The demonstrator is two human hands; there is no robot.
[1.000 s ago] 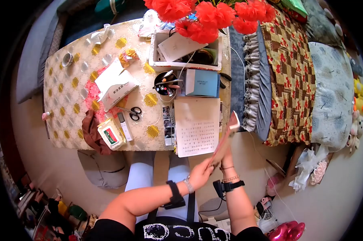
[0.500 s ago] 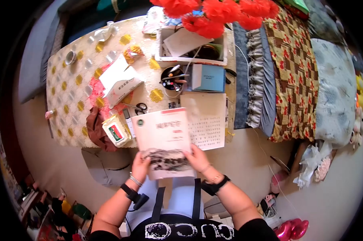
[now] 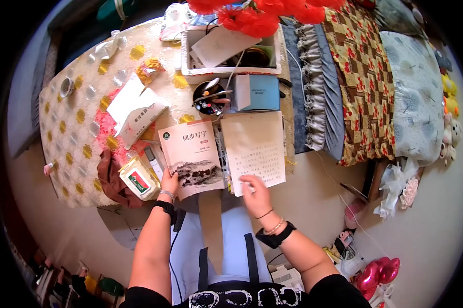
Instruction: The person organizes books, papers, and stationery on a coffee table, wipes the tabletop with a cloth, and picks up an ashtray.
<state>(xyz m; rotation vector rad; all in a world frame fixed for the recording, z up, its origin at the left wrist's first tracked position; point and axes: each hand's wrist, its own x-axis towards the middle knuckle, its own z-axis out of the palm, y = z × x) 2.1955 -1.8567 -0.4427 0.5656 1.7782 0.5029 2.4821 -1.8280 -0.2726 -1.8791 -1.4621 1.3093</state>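
A pale pink workbook [image 3: 198,141] with a landscape picture in ink on its cover lies at the table's front edge. My left hand [image 3: 170,184] is closed on its lower left edge, thumb on the cover. To its right lies a sheet of handwritten paper [image 3: 254,143], partly beyond the table edge. My right hand [image 3: 256,196] is over the sheet's lower edge, fingers bent and somewhat apart. Whether the fingertips touch the sheet is hard to see.
Behind the papers stand a pen holder [image 3: 211,100], a blue box [image 3: 257,92] and a white bin [image 3: 231,69] of odds and ends. A tissue pack [image 3: 139,115], wet wipes [image 3: 140,177] and a brown cloth [image 3: 111,179] lie left. Red flowers [image 3: 247,20] overhang the back.
The workbook has moved forward and left, down toward the table beside the handwritten sheet. My right hand has let go of it and shifted to the sheet. My left hand still holds it.
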